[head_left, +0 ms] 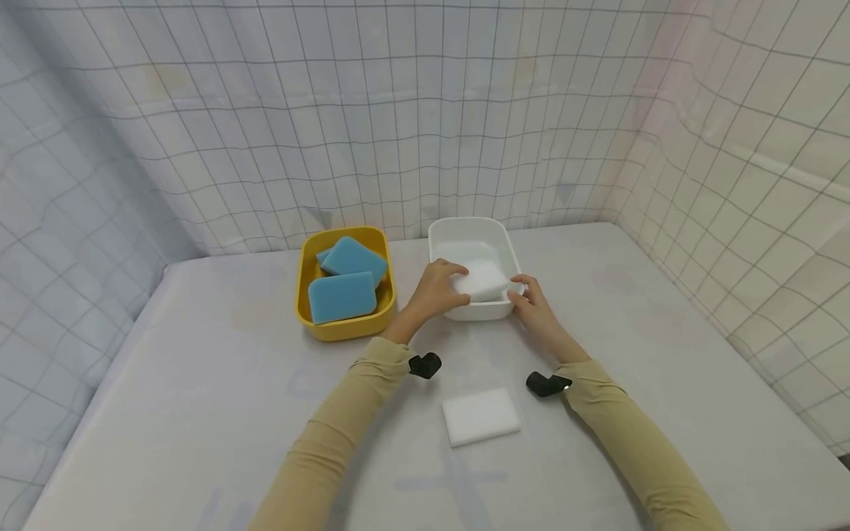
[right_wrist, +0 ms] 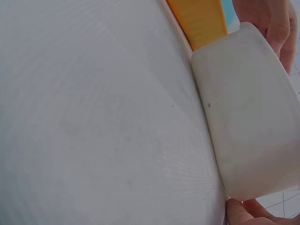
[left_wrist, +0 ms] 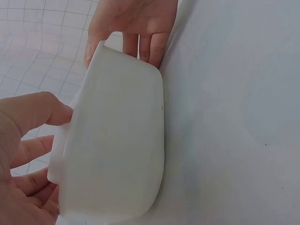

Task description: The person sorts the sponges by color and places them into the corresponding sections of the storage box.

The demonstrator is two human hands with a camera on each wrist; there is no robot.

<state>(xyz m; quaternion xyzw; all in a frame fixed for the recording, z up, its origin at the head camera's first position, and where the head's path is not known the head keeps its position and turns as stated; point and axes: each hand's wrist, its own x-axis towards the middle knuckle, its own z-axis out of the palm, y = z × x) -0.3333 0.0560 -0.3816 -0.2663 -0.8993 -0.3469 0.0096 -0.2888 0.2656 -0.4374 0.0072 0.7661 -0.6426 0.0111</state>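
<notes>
A white plastic basin (head_left: 473, 228) stands on the table toward the back. Inside its near part lies a white sponge (head_left: 482, 280). My left hand (head_left: 438, 289) reaches over the basin's left side and grips that sponge between thumb and fingers. In the left wrist view, the sponge's edge (left_wrist: 57, 157) shows just above the basin rim. At the near right corner, my right hand (head_left: 536, 310) holds the basin by its rim and side wall. A second white sponge (head_left: 481, 417) lies flat on the table between my forearms.
Left of the white basin stands a yellow basin (head_left: 332, 332) with blue sponges (head_left: 342, 297) in it. A gridded cloth wall (head_left: 398, 147) rises behind the table, with more cloth along both sides. Each wrist carries a small black camera.
</notes>
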